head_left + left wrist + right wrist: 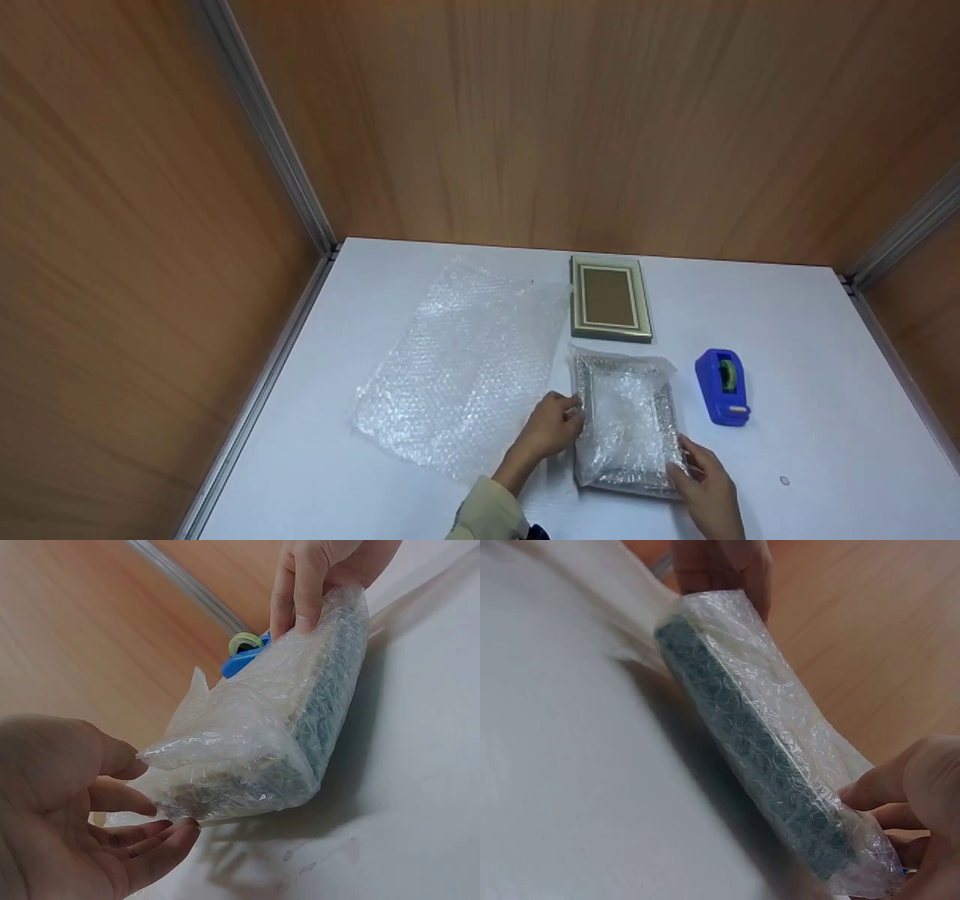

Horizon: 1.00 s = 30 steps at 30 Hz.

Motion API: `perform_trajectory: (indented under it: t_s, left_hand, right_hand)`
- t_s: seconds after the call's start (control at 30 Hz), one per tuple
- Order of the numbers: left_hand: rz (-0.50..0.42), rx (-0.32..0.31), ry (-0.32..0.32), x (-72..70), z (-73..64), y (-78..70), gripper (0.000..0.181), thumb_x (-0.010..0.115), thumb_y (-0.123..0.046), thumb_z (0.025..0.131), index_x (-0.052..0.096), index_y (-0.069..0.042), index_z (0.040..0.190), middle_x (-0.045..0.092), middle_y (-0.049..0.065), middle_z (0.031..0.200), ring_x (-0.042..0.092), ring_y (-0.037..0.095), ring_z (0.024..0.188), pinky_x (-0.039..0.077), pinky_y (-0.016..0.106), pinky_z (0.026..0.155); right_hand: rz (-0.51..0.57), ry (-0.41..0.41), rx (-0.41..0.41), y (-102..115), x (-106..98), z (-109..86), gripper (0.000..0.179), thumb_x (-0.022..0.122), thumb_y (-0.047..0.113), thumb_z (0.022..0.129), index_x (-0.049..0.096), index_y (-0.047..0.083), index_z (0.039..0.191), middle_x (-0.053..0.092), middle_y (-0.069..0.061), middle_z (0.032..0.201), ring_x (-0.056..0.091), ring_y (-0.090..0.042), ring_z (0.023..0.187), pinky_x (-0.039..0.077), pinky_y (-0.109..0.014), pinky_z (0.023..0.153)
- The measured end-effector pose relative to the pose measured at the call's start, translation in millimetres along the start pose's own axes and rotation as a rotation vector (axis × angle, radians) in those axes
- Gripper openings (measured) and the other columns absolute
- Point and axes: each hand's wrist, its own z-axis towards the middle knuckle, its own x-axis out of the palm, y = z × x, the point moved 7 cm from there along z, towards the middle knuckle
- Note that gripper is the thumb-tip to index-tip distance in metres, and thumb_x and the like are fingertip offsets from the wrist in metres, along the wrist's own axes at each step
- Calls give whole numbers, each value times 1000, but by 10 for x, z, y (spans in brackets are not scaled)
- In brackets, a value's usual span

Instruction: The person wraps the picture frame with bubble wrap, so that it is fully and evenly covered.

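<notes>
A bubble-wrapped picture frame (pixel 626 420) is between my two hands over the front of the table, its darker rim showing through the plastic. My left hand (pixel 553 425) grips its left edge; in the left wrist view the thumb and fingers (pixel 176 844) curl about a corner where a loose flap of wrap stands up. At the lower right corner, my right hand (pixel 705 484) holds the frame with the thumb on top. Seen from the right wrist, the wrapped frame (pixel 757 742) is tilted, with a shadow beneath it on the table.
A flat sheet of bubble wrap (pixel 465 367) lies to the left. Behind the wrapped frame is a bare gold-rimmed picture frame (pixel 611 300). A blue tape dispenser (pixel 724 386) stands at right, with a small round bit (pixel 784 481) nearer the front. Wooden panels (pixel 562 127) enclose the white table (pixel 300 450).
</notes>
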Motion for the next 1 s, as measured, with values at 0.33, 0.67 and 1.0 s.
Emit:
perform_trajectory:
  t_s: [0.33, 0.67, 1.0]
  left_hand:
    - [27, -29, 10, 78, 51, 30, 39, 55, -22, 89, 58, -4, 123, 57, 9, 104, 58, 18, 88, 51, 29, 71]
    - [59, -12, -1, 111, 39, 66, 36, 55, -18, 89, 60, -2, 121, 57, 10, 97, 53, 15, 79, 48, 26, 64]
    - [40, -79, 55, 125, 83, 98, 37, 57, -24, 88, 60, -5, 119, 55, 6, 94, 51, 14, 77, 47, 28, 63]
  right_hand:
    - [-28, 11, 22, -71, -5, 24, 58, 59, 23, 90, 36, 0, 138, 39, -23, 136, 42, -38, 122, 37, -46, 101]
    - [-40, 28, 47, -105, 27, 53, 59, 59, 23, 90, 35, -2, 138, 40, -25, 134, 41, -40, 122, 37, -47, 100]
    - [-38, 40, 69, -123, 21, 66, 63, 60, 25, 89, 32, -1, 139, 37, -25, 138, 41, -39, 122, 36, -48, 101]
